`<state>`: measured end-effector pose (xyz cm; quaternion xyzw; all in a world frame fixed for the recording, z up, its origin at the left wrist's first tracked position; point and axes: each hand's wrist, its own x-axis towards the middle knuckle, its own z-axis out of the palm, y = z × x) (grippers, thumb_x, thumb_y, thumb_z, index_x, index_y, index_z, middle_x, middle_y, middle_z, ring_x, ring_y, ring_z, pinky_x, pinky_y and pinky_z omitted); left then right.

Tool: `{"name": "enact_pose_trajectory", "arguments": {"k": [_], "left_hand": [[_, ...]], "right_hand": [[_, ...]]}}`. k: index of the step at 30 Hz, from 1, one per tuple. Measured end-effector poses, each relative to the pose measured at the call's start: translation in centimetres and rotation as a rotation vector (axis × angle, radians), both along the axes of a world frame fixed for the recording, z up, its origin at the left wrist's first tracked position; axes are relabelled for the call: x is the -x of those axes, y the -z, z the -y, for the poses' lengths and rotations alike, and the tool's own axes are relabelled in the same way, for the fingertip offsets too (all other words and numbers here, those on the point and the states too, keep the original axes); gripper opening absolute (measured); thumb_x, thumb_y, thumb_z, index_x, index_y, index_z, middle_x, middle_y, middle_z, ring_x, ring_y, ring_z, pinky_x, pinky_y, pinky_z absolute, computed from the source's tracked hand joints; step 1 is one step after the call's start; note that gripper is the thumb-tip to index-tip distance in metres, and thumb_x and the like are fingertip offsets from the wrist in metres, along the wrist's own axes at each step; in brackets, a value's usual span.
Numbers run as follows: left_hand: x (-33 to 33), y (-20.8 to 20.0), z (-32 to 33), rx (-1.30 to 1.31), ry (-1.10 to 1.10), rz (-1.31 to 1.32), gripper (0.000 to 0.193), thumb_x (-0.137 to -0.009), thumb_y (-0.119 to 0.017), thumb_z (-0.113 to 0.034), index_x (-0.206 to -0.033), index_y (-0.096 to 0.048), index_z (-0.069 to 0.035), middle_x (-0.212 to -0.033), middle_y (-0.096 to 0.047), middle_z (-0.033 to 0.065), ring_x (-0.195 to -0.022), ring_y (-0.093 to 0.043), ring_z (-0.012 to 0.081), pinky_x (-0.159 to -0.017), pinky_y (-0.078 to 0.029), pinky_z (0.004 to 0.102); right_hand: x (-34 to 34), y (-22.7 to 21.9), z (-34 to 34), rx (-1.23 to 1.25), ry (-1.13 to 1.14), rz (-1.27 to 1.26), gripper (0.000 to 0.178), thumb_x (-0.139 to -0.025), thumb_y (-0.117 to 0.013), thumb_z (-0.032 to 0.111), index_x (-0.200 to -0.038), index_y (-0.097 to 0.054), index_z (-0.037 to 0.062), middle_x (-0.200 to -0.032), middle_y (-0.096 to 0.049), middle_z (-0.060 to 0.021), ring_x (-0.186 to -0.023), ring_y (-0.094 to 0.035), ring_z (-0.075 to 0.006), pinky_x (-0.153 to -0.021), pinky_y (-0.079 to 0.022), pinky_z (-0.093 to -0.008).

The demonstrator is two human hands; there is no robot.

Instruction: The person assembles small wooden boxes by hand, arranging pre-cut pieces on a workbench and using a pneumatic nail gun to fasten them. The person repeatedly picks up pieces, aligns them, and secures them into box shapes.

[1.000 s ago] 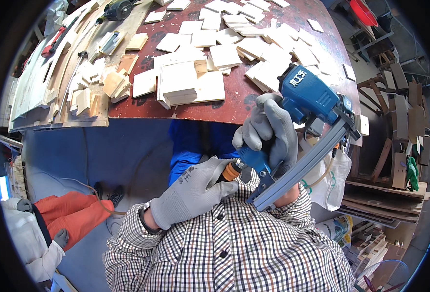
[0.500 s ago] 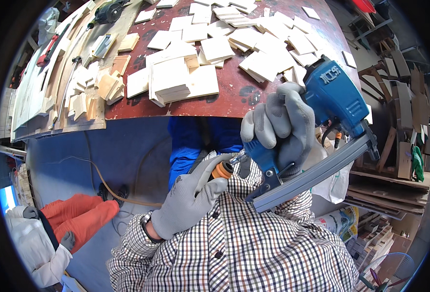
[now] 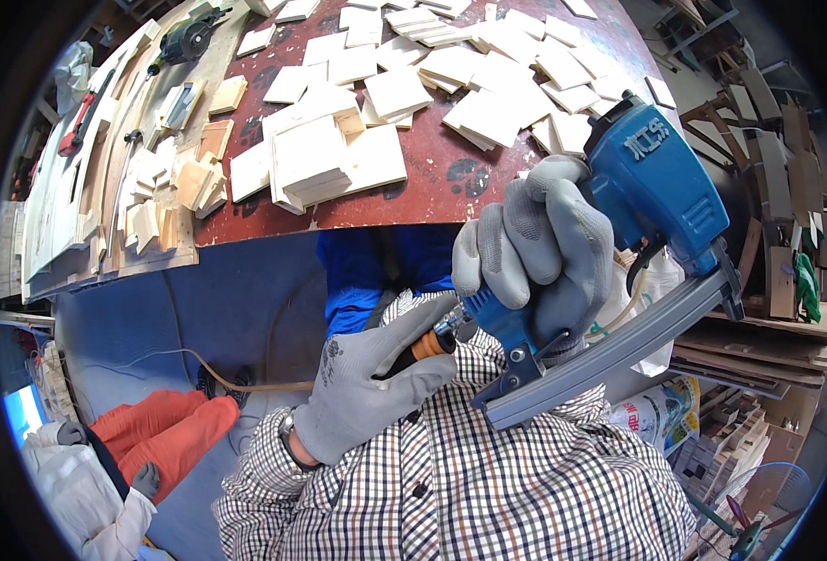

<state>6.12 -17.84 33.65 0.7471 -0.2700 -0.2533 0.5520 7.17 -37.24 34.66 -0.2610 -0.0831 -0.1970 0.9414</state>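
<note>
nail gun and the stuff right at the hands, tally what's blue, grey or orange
Blue: 1, the nail gun
Grey: 3, the left hand glove, the right hand glove, the nail gun's magazine rail
Orange: 1, the hose fitting pinched by the left hand
Total: 5

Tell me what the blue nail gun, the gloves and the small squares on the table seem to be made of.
Nail gun: blue painted body, probably metal, with a bare grey metal magazine. Gloves on the left hand and right hand: grey knit fabric, the weave shows. Squares: pale raw wood, thin and unfinished. Table: a dark red, scuffed top; its material is unclear.
</note>
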Motion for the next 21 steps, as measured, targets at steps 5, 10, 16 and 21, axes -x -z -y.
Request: {"name": "enact_pose_trajectory", "arguments": {"k": [5, 10, 16, 21], "left_hand": [[-0.1, 0.2, 0.2, 0.073, -0.071, 0.092, 0.052, -0.087, -0.081, -0.017, -0.135, -0.069, -0.001, -0.099, -0.077, 0.015, -0.084, -0.075, 0.0151, -0.076, -0.058, 0.0304], [-0.3, 0.9, -0.1, 0.198, -0.064, 0.165, 0.051, -0.083, -0.081, -0.02, -0.125, -0.071, 0.007, -0.09, -0.074, 0.012, -0.077, -0.074, 0.0175, -0.071, -0.056, 0.0293], [-0.1, 0.5, -0.4, 0.183, -0.025, 0.136, 0.052, -0.089, -0.077, -0.03, -0.129, -0.069, 0.003, -0.093, -0.073, 0.0094, -0.077, -0.07, 0.0164, -0.071, -0.057, 0.0295], [-0.3, 0.1, 0.0, 0.265, -0.024, 0.139, 0.053, -0.096, -0.075, -0.038, -0.123, -0.07, 0.008, -0.086, -0.074, 0.0098, -0.071, -0.072, 0.0166, -0.066, -0.055, 0.0279]], "right_hand": [[-0.1, 0.0, 0.3, 0.11, -0.008, 0.114, 0.03, -0.112, -0.044, 0.023, -0.127, -0.059, 0.0015, -0.051, -0.046, 0.0049, -0.04, -0.052, -0.0112, -0.054, -0.06, -0.0411], [-0.1, -0.1, -1.0, 0.078, 0.064, 0.17, 0.038, -0.112, -0.044, 0.023, -0.137, -0.057, -0.002, -0.05, -0.047, 0.0048, -0.04, -0.053, -0.0116, -0.057, -0.063, -0.0438], [-0.2, 0.2, -0.8, 0.021, -0.117, 0.305, 0.042, -0.112, -0.039, 0.022, -0.147, -0.05, 0.0, -0.048, -0.045, 0.0065, -0.037, -0.05, -0.0096, -0.061, -0.063, -0.0434], [1.1, -1.2, 0.1, 0.086, -0.199, 0.206, 0.041, -0.113, -0.037, 0.021, -0.148, -0.048, 0.0035, -0.048, -0.047, 0.0068, -0.038, -0.051, -0.0086, -0.063, -0.063, -0.0428]]}}
